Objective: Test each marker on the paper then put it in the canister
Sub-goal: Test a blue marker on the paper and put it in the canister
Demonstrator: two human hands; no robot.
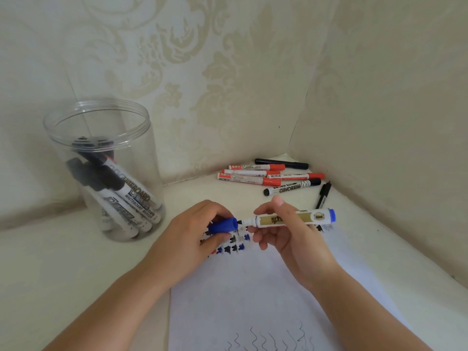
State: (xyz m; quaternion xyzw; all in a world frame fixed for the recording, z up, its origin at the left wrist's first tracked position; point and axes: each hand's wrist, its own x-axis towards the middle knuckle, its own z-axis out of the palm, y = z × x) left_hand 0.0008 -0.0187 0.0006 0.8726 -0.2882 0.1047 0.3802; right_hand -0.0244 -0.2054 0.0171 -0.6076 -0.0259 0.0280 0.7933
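1. Right now your left hand (200, 233) pinches the blue cap (223, 225), and your right hand (283, 233) grips the blue marker (291, 218) by its barrel; the exposed tip points toward 9 o'clock at the cap's mouth, just short of it.
2. Both hands hover over the far end of the paper (253, 300), which lies on the bench (63, 262) and runs down to 6 o'clock.
3. Small black, blue and red test marks (234, 245) sit on the paper under your hands; thin wavy lines (268, 339) show at its near edge.
4. At 10 o'clock from your hands the clear canister (101, 168) stands upright and open-topped, with several black-capped whiteboard markers (121, 196) leaning inside it.
5. At 1 o'clock a loose pile lies in the corner: red markers (249, 178), a white marker with black cap (291, 187), a black pen (281, 163) behind them, and another black pen (323, 196) just beyond your right hand.
6. Patterned walls (228, 84) close the bench at 12 o'clock and along 3 o'clock, meeting behind the pile.
7. Bare bench lies between your left hand and the canister, and more stretches out toward 8 o'clock, beside your left forearm.
8. On the right, the paper's edge runs close to the wall, leaving only a narrow strip of bench there.
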